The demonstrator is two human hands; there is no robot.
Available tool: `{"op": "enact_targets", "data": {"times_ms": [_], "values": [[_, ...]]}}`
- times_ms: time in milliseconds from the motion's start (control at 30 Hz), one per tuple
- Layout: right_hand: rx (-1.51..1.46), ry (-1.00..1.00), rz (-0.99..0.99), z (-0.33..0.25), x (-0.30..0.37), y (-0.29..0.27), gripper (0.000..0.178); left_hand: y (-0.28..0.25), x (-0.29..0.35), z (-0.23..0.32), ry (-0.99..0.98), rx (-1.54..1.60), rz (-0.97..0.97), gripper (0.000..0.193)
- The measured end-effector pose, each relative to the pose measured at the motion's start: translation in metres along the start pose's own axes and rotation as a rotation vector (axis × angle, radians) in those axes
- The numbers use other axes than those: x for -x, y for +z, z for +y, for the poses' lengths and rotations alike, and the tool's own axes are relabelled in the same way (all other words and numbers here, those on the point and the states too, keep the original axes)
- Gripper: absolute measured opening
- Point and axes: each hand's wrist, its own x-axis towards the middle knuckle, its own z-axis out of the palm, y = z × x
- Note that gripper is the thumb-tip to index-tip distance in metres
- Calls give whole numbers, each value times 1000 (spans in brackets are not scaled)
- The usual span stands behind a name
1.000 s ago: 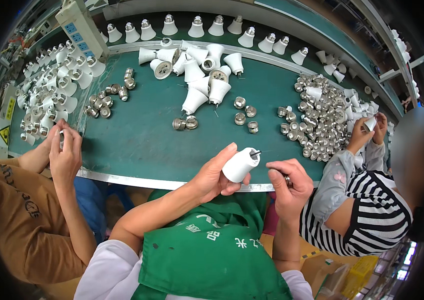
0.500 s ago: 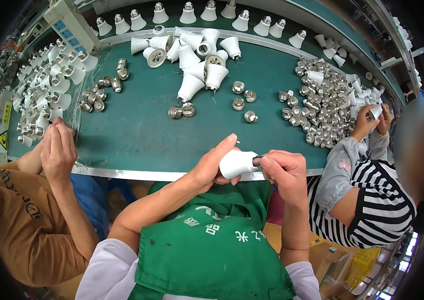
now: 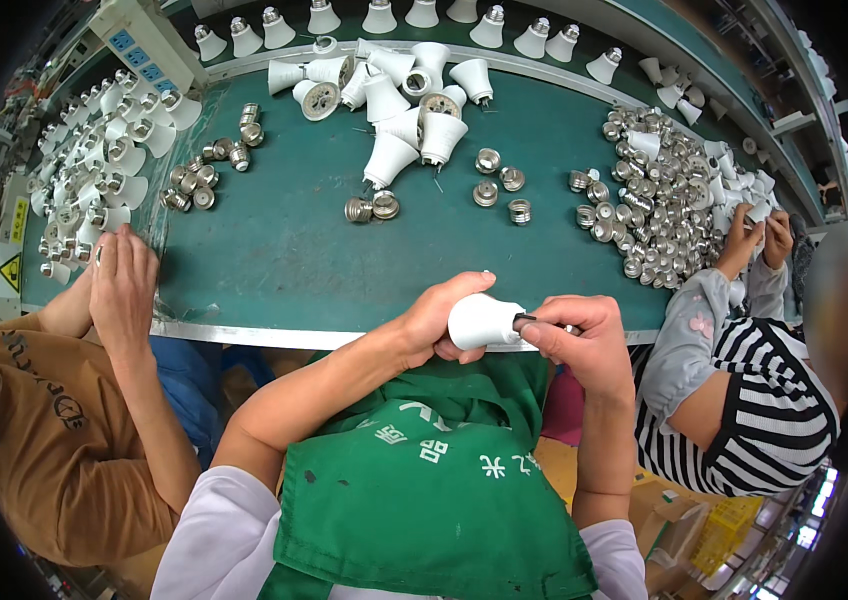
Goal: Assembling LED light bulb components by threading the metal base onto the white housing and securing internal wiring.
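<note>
A white lamp housing (image 3: 482, 323), shaped like a bulb's lower half, rests on its side in my left hand (image 3: 441, 315). The fingers wrap beneath it and the thumb sticks up beside its wide end. My right hand (image 3: 587, 335) pinches a thin dark tool (image 3: 526, 319) whose tip is at the housing's narrow neck. A small shiny metal part of what it holds (image 3: 571, 329) shows by the fingers. Whether the tip is inside the neck, I cannot tell. Both hands are just above the table's front edge.
White housings with wire leads (image 3: 386, 158) lie heaped ahead. Metal screw caps (image 3: 485, 193) sit in small groups, with a large pile (image 3: 644, 205) at right. Capped housings (image 3: 124, 155) crowd the left, beside a co-worker's hand (image 3: 124, 285). Another co-worker's hands (image 3: 744, 240) work at right.
The whole view has shifted slightly. My right hand has turned a little, and a shiny part now shows by its fingers. The housing stays in my left hand.
</note>
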Motion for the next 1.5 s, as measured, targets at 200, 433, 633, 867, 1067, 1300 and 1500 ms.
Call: {"op": "enact_targets", "data": {"times_ms": [200,433,633,867,1067,1300,1500], "values": [[152,-169,31,-4,6,2,9,8,0,0,118,-24,3,44],[422,-525,262,-25,20,13,18,11,4,5,276,12,-229,48],[540,-682,227,-18,26,22,25,15,4,4,319,-1,-203,50],[714,-780,204,-22,25,32,25,15,3,0,329,-17,-218,50],[798,-747,332,-9,26,35,16,17,2,-4,376,-83,-170,45],[60,-259,388,6,25,32,7,18,6,-14,819,-634,219,48],[-338,-85,266,17,18,23,6,23,4,-19,762,-527,290,39]]}}
